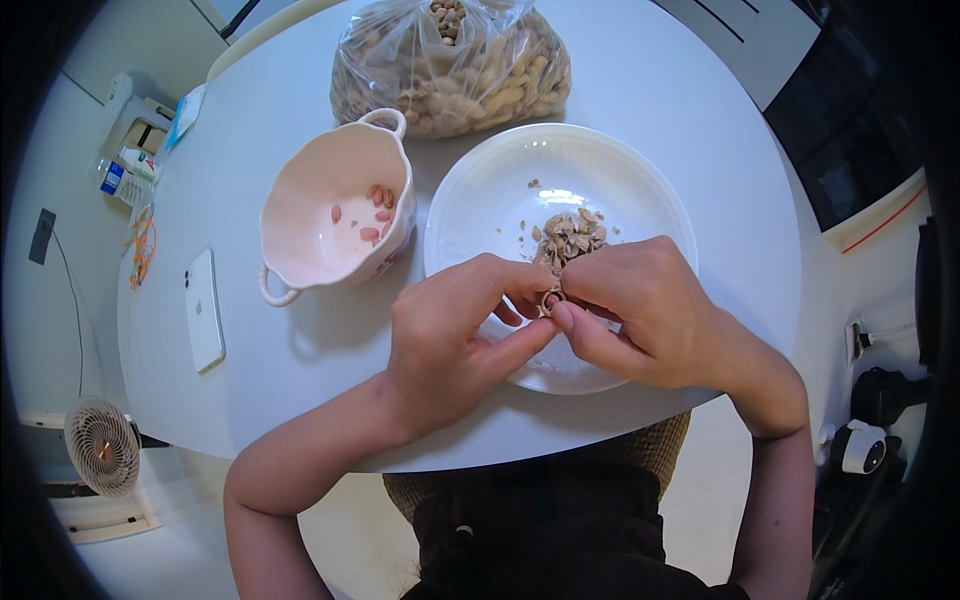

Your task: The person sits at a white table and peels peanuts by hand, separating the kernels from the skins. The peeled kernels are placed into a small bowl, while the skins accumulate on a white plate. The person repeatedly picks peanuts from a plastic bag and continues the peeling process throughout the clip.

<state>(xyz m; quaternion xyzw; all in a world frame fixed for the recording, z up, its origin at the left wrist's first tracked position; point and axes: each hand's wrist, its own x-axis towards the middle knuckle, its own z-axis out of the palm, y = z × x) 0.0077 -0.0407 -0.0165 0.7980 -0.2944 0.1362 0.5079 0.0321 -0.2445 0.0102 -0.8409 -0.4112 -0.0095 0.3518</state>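
Between the fingertips of my left hand (465, 322) and my right hand (649, 315) is a peanut shell (553, 301), broken open, with a pinkish kernel showing inside. Both hands pinch it above the front part of a white plate (465, 202). A heap of broken peanut shells (571, 236) lies on the plate just beyond my fingers, with small crumbs scattered around it. To the left of the plate stands a pale pink two-handled bowl (300, 187). Several shelled peanut kernels (381, 215) rest on its bottom, mostly towards the right side.
A clear plastic bag of unshelled peanuts (457, 82) stands behind the plate and bowl. A white smartphone (204, 310) lies at the left on the white table (300, 412). Tangled orange cord (141, 244) and a plastic bottle (124, 182) are near the left edge.
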